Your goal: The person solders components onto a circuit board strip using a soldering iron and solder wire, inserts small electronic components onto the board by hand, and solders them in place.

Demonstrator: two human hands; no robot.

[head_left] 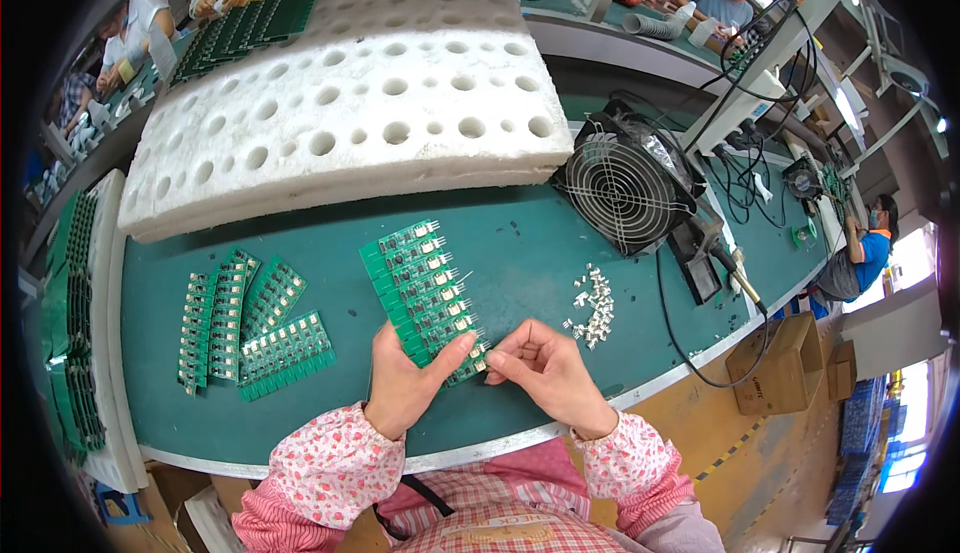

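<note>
My left hand (405, 378) is closed around the lower end of a green circuit board panel (415, 283), its thumb lying on the face. The panel tilts up and away over the bench, with a row of white connectors and thin metal pins along its right edge. At its lower right corner, my right hand (540, 368) pinches with thumb and forefinger; what lies between the fingertips is too small and covered to make out. A loose pile of small white connectors (597, 308) sits to the right of my right hand. Several more board panels (285, 353) lie overlapping on the left.
A white foam block with round holes (380, 123) spans the back, bearing more boards (245, 33). A fan (625, 188) and a soldering iron (735, 273) with a looping cable stand at right. Stacked boards (75, 353) line the left edge. Other people work beyond the bench.
</note>
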